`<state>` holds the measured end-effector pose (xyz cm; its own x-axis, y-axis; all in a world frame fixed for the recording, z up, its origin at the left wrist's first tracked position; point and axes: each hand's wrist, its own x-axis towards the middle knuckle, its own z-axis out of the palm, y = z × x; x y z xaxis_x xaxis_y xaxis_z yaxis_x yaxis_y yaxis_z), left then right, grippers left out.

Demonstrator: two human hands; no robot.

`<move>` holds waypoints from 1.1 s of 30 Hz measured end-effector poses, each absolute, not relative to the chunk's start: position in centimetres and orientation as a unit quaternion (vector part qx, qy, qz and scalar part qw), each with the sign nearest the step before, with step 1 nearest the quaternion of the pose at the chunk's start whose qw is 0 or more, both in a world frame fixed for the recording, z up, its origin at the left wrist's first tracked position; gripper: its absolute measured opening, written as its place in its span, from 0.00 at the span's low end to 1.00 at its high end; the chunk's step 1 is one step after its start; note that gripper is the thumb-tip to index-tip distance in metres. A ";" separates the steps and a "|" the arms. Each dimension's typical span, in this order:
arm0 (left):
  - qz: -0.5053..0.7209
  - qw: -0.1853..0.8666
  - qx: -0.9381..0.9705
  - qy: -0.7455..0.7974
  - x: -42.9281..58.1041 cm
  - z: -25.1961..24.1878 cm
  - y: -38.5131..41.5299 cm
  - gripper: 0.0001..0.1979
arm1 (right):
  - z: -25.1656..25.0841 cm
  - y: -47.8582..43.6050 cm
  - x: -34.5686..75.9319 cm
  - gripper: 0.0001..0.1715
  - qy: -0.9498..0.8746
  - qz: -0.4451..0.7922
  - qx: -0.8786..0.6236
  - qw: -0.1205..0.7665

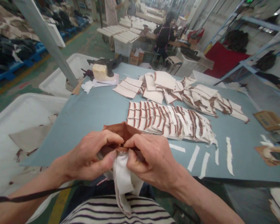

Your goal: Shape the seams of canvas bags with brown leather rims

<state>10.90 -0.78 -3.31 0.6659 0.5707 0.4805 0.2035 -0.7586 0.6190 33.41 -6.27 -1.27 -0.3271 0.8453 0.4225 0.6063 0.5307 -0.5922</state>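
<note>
My left hand (93, 155) and my right hand (149, 158) meet just above the near edge of the blue table (88, 115). Both pinch one brown leather piece with a white backing (121, 130), fingertips pressed together at its lower edge. A white strip of the backing (123, 180) hangs down from between my thumbs toward my striped shirt. Just beyond my hands lies a fanned row of similar white and brown pieces (170, 119).
More stacked pieces (177, 88) lie farther back on the table. Loose white strips (200, 158) sit at the right front. A yellowish block (100, 71) rests at the far left corner. White bins (21, 118) stand to the left. A seated person (164, 35) works at another table.
</note>
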 end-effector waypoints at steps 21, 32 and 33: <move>0.191 0.351 0.896 0.194 10.4 -1.7 1.1 0.25 | -1.5 -6.4 35.1 0.13 -0.785 0.305 -0.402 0.360; 0.167 0.335 0.918 0.135 12.4 0.4 0.0 0.18 | -0.2 -7.7 36.2 0.09 -0.845 0.217 -0.378 0.310; 0.166 0.303 0.930 0.129 12.4 0.4 -0.6 0.18 | 0.0 -8.0 36.3 0.09 -0.851 0.228 -0.363 0.303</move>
<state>12.41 -0.56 0.40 0.9114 0.3408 0.2307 0.1395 -0.7832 0.6059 36.30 -7.99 -0.03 -0.5538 0.7554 0.3502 0.4794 0.6332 -0.6077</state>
